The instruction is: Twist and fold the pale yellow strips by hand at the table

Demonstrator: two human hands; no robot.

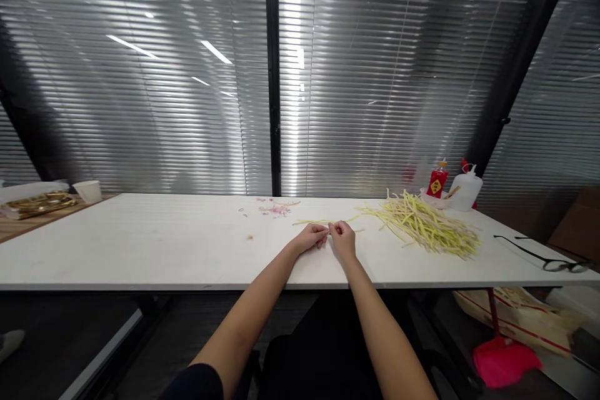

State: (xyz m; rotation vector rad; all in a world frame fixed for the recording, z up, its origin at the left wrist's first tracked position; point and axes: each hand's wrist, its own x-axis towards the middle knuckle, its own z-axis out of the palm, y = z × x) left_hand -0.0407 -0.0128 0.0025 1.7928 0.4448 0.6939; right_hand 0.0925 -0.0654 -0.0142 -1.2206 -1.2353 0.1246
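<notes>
My left hand [311, 237] and my right hand [343, 239] meet fingertip to fingertip just above the white table, both with fingers pinched together. What lies between the fingertips is too small to make out. Right behind my hands a thin yellow-green strip [307, 222] lies on the table, its middle partly covered by my fingers. To the right is a loose pile of long, thin yellow-green strips [424, 225]. Beyond my left hand, small pink and purple bands or loops [277, 208] are scattered in a loose group.
Behind the pile stand a red bottle [437, 181], a pale bowl [434, 200] and a white squeeze bottle [465, 190]. Black-framed glasses [557, 265] lie at the table's right end. A white cup [88, 191] and a gold packet [40, 204] are at far left.
</notes>
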